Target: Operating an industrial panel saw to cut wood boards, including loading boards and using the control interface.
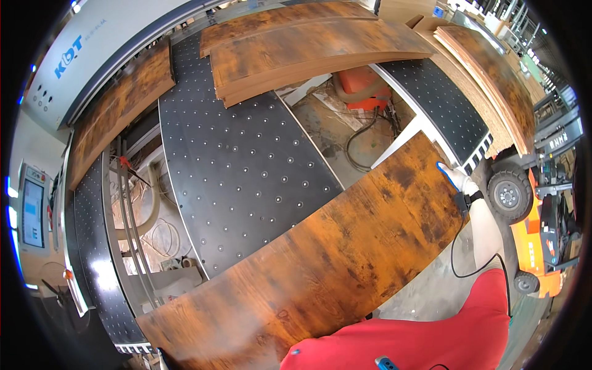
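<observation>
From afar, I see a long wood-grain panel (308, 259) slanting across the near side of the studded black table (246, 154), close to the wearer's red clothing (407, 339). The gloved right hand (459, 180) has its fingers gripping the right end; I cannot see the left hand. A slipping grip could, I judge, scrape panel against table.

A hand could pass over the middle counter (240, 160), between the near board (333, 246) and the far stack (308, 55). The board bars the near side; the stack bars the far end. Left gap: crossed by rails (130, 216), hose (151, 203) alongside. Right gap: red machine (365, 86) at its far end. Forklift (533, 246) stands beyond the board's right end.
</observation>
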`<state>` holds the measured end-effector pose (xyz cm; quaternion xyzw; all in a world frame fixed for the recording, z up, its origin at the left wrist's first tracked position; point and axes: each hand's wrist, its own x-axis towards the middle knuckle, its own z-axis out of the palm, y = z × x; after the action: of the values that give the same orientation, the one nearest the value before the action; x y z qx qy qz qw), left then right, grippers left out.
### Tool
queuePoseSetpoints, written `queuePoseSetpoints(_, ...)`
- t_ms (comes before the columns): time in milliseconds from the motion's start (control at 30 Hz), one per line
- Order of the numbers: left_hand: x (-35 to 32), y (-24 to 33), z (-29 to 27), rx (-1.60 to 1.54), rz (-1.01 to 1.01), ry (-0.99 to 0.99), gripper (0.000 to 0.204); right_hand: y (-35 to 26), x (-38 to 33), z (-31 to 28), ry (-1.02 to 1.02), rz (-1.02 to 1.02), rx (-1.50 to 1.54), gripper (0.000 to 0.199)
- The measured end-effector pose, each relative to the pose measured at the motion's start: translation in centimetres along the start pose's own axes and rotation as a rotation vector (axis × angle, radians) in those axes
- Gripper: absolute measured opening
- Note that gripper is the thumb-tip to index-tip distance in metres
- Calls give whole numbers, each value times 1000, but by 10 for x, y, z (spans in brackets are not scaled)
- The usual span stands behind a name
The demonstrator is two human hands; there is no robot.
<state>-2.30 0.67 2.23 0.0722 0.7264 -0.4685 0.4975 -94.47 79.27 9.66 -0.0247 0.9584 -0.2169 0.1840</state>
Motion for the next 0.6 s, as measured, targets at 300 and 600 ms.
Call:
queuePoseSetpoints(300,38,-22,-135,364,-167,118,37,25,134,-53,-104,145,-65,117)
queuePoseSetpoints(600,39,-64,-285,745,-277,216,38,74,272,-193,-180,169,-23,115)
